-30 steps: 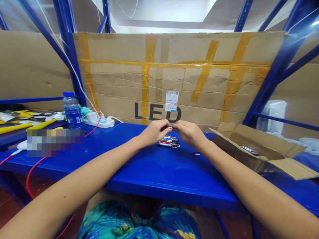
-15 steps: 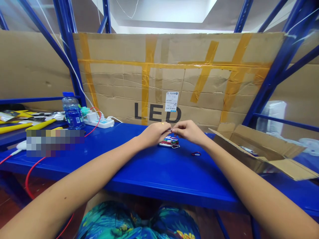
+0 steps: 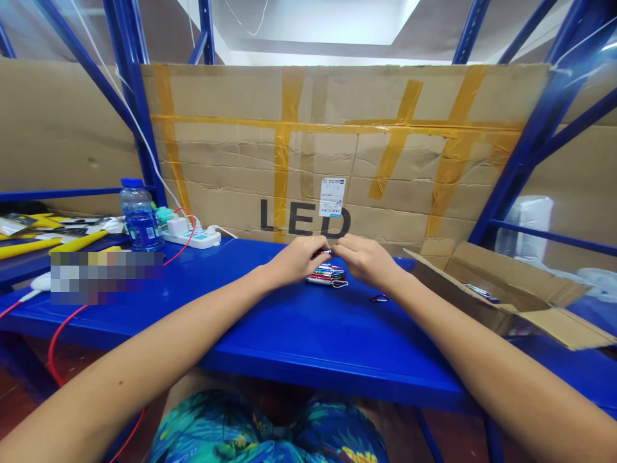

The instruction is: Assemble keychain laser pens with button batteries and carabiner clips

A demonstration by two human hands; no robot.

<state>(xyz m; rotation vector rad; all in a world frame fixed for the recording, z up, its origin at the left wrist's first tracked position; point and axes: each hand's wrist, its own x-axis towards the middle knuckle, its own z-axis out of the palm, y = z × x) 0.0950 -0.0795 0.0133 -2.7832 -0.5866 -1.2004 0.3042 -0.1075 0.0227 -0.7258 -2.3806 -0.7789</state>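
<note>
My left hand (image 3: 299,259) and my right hand (image 3: 362,258) meet fingertip to fingertip above the blue shelf (image 3: 270,321), both pinched on one small metal keychain torch (image 3: 326,252) held between them. Just below my fingers lies a small pile of coloured keychain torches (image 3: 328,275) with clips. A loose red carabiner clip (image 3: 378,298) rests on the shelf to the right of the pile, beside my right wrist.
An open cardboard box (image 3: 501,289) sits at the right. A taped cardboard sheet marked LED (image 3: 337,154) stands behind. At the left are a water bottle (image 3: 139,217), a white power strip (image 3: 193,235) with a red cable, and yellow items (image 3: 43,243).
My hands dipped slightly back toward the pile and closed together again, after the right fingers had lifted half a second ago. The pile and red clip stayed put.
</note>
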